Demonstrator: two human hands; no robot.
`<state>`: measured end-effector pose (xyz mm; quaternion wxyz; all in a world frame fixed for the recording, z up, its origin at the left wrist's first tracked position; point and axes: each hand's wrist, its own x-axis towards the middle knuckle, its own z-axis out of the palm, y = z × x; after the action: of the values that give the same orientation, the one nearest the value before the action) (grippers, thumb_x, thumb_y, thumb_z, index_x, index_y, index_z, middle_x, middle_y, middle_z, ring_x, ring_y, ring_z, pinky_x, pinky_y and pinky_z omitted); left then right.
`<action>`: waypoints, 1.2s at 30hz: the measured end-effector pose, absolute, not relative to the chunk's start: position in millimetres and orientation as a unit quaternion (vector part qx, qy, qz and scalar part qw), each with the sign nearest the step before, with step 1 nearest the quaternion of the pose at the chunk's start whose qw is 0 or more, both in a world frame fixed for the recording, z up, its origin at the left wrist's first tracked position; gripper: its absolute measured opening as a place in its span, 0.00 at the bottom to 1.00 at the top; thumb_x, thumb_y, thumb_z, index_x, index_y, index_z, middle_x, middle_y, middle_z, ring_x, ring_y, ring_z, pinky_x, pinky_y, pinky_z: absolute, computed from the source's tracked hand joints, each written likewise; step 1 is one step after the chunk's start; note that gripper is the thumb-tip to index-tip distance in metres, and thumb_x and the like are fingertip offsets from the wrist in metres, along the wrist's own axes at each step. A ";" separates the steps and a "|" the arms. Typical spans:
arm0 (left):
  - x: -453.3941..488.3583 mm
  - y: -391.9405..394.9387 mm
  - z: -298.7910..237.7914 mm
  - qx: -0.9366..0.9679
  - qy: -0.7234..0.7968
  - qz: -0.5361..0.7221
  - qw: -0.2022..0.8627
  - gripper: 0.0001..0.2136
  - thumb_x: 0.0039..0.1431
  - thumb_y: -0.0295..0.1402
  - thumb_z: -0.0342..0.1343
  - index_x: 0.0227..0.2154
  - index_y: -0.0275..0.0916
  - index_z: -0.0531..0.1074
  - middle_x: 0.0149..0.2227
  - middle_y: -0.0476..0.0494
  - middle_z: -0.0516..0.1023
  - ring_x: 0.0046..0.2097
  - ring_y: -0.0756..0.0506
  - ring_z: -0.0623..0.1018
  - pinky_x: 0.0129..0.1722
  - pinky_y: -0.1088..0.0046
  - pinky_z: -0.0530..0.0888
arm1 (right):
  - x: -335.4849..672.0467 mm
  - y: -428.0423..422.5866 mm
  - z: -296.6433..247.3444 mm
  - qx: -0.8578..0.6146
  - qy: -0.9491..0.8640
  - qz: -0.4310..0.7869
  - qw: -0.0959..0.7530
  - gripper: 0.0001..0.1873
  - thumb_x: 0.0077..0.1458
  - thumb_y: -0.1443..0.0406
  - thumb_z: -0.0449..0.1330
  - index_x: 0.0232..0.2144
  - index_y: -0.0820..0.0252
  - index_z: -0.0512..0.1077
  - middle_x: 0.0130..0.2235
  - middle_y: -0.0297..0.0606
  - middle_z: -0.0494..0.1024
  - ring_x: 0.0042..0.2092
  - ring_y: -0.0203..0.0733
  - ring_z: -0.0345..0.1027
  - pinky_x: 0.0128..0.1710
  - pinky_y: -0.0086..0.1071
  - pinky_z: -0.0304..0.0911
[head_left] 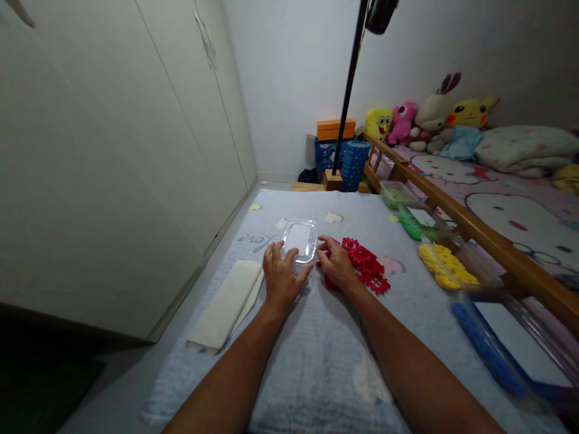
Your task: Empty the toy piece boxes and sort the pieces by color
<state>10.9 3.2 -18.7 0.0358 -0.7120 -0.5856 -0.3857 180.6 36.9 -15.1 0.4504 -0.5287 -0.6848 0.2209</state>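
A clear plastic container point(299, 239) with a white base lies on the light blue blanket point(312, 343) in front of me. My left hand point(281, 274) grips its near left edge, thumb curled against the rim. My right hand point(337, 265) rests just right of the container, fingers curled down onto a pile of red plastic grid pieces point(368, 268). Whether the right hand actually holds a piece is hidden under its fingers.
A folded white cloth point(228, 301) lies left of my hands. Clear tubs of green point(409, 224), yellow point(446, 268) and blue pieces point(488, 346) line the wooden bed rail point(488, 241) at right. A black pole point(348, 90), boxes and plush toys stand beyond. White wardrobe doors run along the left.
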 end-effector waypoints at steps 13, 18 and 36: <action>18.6 -5.7 -11.7 -0.732 -0.558 -0.390 0.007 0.13 0.61 0.39 0.60 0.46 0.42 0.76 0.51 0.39 0.77 0.54 0.37 0.72 0.60 0.51 0.62 | 174.0 35.4 -14.2 -0.504 -0.529 0.441 0.520 0.30 0.50 0.57 0.60 0.54 0.59 0.62 0.33 0.29 0.71 0.26 0.34 0.67 0.26 0.29 0.63; 19.5 -11.4 -8.5 -0.741 -0.553 -0.381 -0.006 0.11 0.61 0.38 0.60 0.45 0.43 0.76 0.50 0.40 0.78 0.54 0.37 0.72 0.61 0.50 0.60 | 175.6 40.3 -6.1 -0.542 -0.507 0.461 0.486 0.30 0.51 0.58 0.58 0.55 0.61 0.64 0.30 0.28 0.69 0.24 0.34 0.66 0.24 0.28 0.60; 20.4 -16.6 -9.8 -0.759 -0.536 -0.371 -0.015 0.11 0.57 0.36 0.64 0.43 0.43 0.75 0.48 0.41 0.79 0.52 0.38 0.74 0.58 0.52 0.61 | 179.6 98.2 -16.9 -0.609 -0.598 0.218 0.473 0.20 0.42 0.65 0.57 0.42 0.61 0.71 0.37 0.36 0.71 0.39 0.42 0.66 0.45 0.38 0.65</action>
<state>20.4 -16.6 -9.8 -0.0151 -0.7587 -0.5355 -0.3707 179.6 98.2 -16.9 0.4733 -0.6086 -0.5984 0.2177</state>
